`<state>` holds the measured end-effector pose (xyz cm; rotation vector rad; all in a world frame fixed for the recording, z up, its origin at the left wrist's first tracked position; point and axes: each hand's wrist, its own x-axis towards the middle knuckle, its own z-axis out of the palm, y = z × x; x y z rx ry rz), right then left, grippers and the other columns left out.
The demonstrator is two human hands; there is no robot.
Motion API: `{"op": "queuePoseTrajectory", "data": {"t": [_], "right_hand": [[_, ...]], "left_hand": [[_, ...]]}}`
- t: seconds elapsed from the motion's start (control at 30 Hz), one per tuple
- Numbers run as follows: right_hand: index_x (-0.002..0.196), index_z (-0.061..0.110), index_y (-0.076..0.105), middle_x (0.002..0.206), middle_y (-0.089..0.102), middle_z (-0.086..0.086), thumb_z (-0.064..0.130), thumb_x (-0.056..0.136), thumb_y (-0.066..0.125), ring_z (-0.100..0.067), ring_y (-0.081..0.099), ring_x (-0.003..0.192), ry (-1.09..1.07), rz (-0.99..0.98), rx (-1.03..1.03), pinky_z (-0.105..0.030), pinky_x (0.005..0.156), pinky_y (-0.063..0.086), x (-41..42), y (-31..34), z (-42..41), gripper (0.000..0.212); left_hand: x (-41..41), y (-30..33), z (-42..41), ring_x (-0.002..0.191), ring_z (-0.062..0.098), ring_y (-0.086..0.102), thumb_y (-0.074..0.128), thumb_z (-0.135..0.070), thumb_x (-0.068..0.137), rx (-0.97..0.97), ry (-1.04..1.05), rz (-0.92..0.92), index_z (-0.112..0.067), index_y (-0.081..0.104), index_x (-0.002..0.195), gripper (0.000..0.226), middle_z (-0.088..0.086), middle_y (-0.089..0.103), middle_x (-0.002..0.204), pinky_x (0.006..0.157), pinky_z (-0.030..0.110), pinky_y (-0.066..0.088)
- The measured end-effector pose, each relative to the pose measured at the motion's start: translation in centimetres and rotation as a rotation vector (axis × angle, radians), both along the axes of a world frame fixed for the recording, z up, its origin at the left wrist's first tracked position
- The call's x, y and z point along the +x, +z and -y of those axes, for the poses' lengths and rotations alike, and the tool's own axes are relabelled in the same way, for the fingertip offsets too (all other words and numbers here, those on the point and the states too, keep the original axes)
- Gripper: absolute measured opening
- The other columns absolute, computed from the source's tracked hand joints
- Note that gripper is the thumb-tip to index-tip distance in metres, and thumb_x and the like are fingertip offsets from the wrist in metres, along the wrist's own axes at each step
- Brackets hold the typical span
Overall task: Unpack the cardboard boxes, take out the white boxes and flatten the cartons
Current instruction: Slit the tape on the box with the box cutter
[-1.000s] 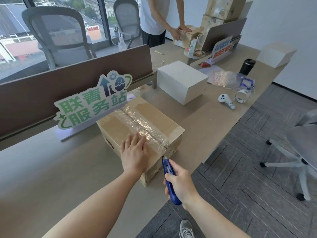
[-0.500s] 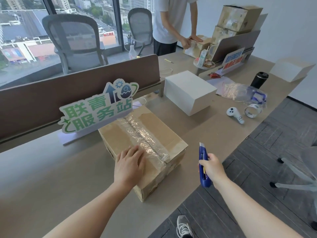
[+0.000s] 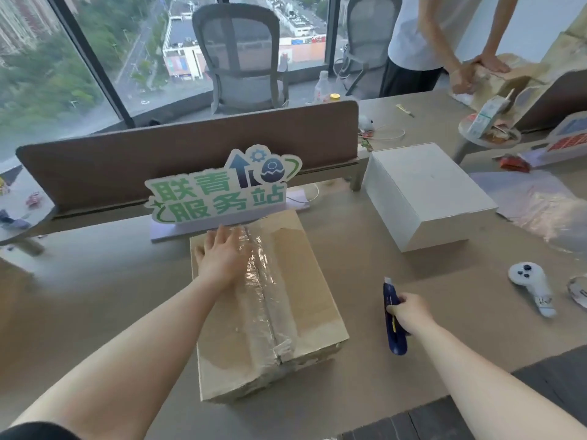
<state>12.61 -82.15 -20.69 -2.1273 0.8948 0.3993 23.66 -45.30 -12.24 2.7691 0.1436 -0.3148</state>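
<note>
Two hands are at work over a sealed cardboard box lying on the tan surface. The left hand lies flat with straight fingers on the far left part of the box top, its fingertips touching the shiny clear tape that runs along the centre seam; it grasps nothing. The right hand hovers just to the right of the box, apart from it, fingers curled round a blue utility knife whose tip points away from the person. Beyond the right hand, further along the surface, stands a closed white box, well apart from the carton. To the right of the right hand lies a white handheld controller. Just past the left hand's fingertips, a green-lettered sign stands against the brown divider panel. At the far end a second person presses both hands on another carton.
</note>
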Motion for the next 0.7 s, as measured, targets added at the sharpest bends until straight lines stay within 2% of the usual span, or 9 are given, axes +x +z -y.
{"op": "queuePoseTrajectory", "data": {"t": [0.1,0.23,0.3,0.4,0.47,0.57,0.7], "right_hand": [[0.082,0.017,0.061,0.081,0.068,-0.009,0.014,0.087,0.065,-0.03,0.066,0.079,0.082,-0.028,-0.006,-0.046,0.078,0.057,1.5,-0.7,0.9,0.007],[0.08,0.021,0.059,0.079,0.066,-0.005,0.017,0.088,0.068,-0.027,0.065,0.078,0.168,-0.062,-0.021,-0.041,0.075,0.056,2.7,-1.9,1.6,0.012],[0.088,0.016,0.062,0.081,0.067,-0.007,0.02,0.086,0.071,-0.028,0.065,0.078,0.192,-0.068,-0.037,-0.042,0.076,0.057,3.1,-2.6,2.0,0.01],[0.099,0.015,0.055,0.085,0.064,-0.005,0.027,0.084,0.073,-0.027,0.064,0.079,0.207,-0.11,-0.083,-0.044,0.076,0.057,3.2,-2.7,2.1,0.026],[0.105,0.012,0.052,0.089,0.06,-0.006,0.027,0.087,0.067,-0.03,0.062,0.083,0.183,-0.085,-0.145,-0.042,0.078,0.055,3.5,-1.7,1.3,0.027],[0.108,0.014,0.058,0.105,0.059,-0.01,0.019,0.091,0.055,-0.031,0.058,0.093,0.188,0.163,-0.257,-0.036,0.077,0.046,5.4,1.1,-1.8,0.017],[0.105,0.01,0.068,0.099,0.065,-0.008,0.005,0.09,0.056,-0.029,0.059,0.09,0.346,0.622,-0.202,-0.029,0.073,0.039,9.8,5.7,-9.9,0.02]], "left_hand": [[-0.1,-0.2,0.5,0.152,0.025,-0.009,0.033,-0.055,0.098,0.044,0.016,-0.002,-0.037,0.019,0.155,0.061,-0.002,0.0,0.166,0.119,0.054,-0.006],[-0.3,-0.5,0.4,0.152,0.022,-0.009,0.03,-0.06,0.097,0.087,0.02,0.008,-0.038,0.016,0.155,0.064,-0.003,0.0,0.166,0.12,0.051,-0.008],[-0.1,-0.6,0.2,0.152,0.02,-0.005,0.03,-0.064,0.095,0.111,0.012,0.027,-0.039,0.019,0.154,0.064,-0.003,0.006,0.165,0.12,0.049,-0.004],[0.1,-0.6,-0.3,0.151,0.02,0.006,0.038,-0.065,0.092,0.126,0.009,0.094,-0.036,0.027,0.152,0.067,-0.004,0.019,0.162,0.12,0.046,0.003],[0.5,-0.4,-0.6,0.149,0.021,0.014,0.042,-0.069,0.087,0.128,0.009,0.129,-0.031,0.029,0.152,0.077,-0.003,0.027,0.159,0.12,0.044,0.007],[1.1,0.0,-0.8,0.146,0.022,0.021,0.048,-0.071,0.082,0.118,0.001,0.136,-0.024,0.026,0.154,0.088,0.0,0.032,0.157,0.118,0.041,0.009],[2.1,0.1,-1.1,0.144,0.024,0.025,0.043,-0.066,0.088,0.089,0.016,0.091,-0.024,0.03,0.152,0.078,0.003,0.037,0.154,0.117,0.041,0.008]]}}
